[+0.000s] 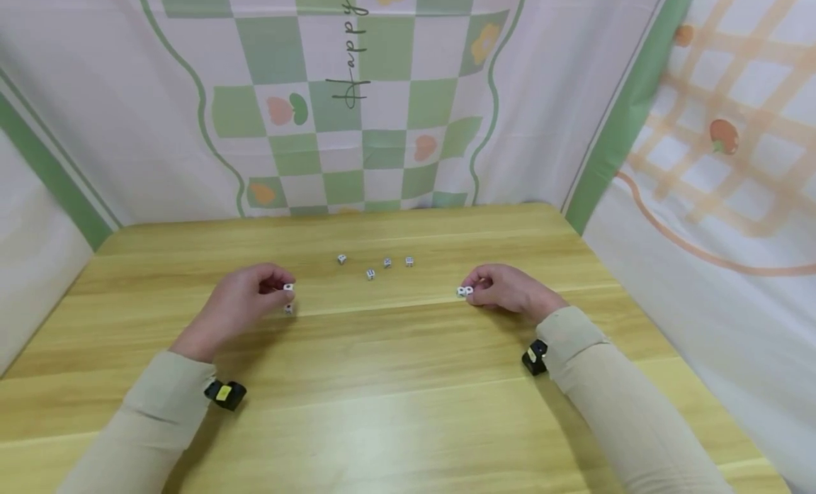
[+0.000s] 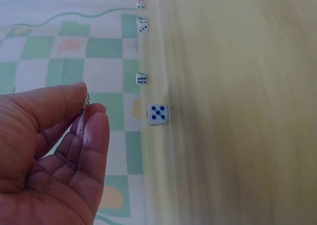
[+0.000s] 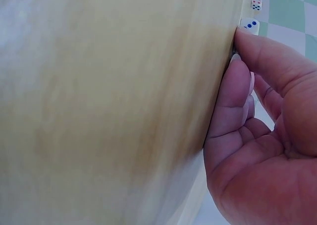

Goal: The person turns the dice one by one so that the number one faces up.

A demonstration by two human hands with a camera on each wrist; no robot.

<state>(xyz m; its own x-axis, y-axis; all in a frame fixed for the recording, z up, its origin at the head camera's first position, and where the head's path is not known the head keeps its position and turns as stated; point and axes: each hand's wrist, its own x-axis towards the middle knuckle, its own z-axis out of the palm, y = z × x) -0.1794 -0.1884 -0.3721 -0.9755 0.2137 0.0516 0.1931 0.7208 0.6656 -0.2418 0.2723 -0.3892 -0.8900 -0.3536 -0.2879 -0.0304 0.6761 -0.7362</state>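
Between thumb and fingers, my left hand (image 1: 239,299) pinches a white die (image 1: 289,287); in the left wrist view the fingertips cover most of it. Just below it, a second die (image 1: 289,309) stands on the table, its five blue pips (image 2: 157,114) facing the left wrist camera. Over on the right, my right hand (image 1: 506,290) holds a die (image 1: 469,290) by thumb and fingertips, low at the tabletop. Right beside that one sits another die (image 1: 460,292), side by side with it. In the right wrist view, a die with blue pips (image 3: 250,25) shows just past the fingertips.
Several loose dice lie between the hands, farther back: one at the left (image 1: 341,259), one nearer (image 1: 370,273), and two to the right, a die (image 1: 387,262) and another die (image 1: 409,261). The wooden table (image 1: 357,380) ends at a patterned curtain (image 1: 331,154).
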